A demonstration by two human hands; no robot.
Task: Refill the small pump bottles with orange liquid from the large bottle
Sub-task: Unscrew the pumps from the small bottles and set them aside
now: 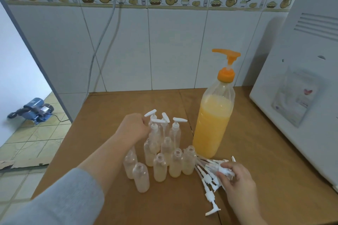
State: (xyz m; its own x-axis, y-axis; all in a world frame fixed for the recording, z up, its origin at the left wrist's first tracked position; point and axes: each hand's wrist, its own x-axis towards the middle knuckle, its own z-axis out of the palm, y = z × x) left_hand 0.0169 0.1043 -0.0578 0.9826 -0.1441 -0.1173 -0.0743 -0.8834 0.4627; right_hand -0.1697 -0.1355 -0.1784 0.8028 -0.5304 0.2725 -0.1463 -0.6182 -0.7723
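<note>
Small pump bottles [161, 151], roughly eleven, one large bottle [213, 122] right beside, left hand [134, 127] gripping a capped one, right hand [235, 179] pinching loose pump heads [210, 179].

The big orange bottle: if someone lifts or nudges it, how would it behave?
The big bottle looks mostly full, so probably heavy. Its thin clear wall may flex under a squeeze. Tall and narrow with a pump on top, it could tip if pushed high.
</note>
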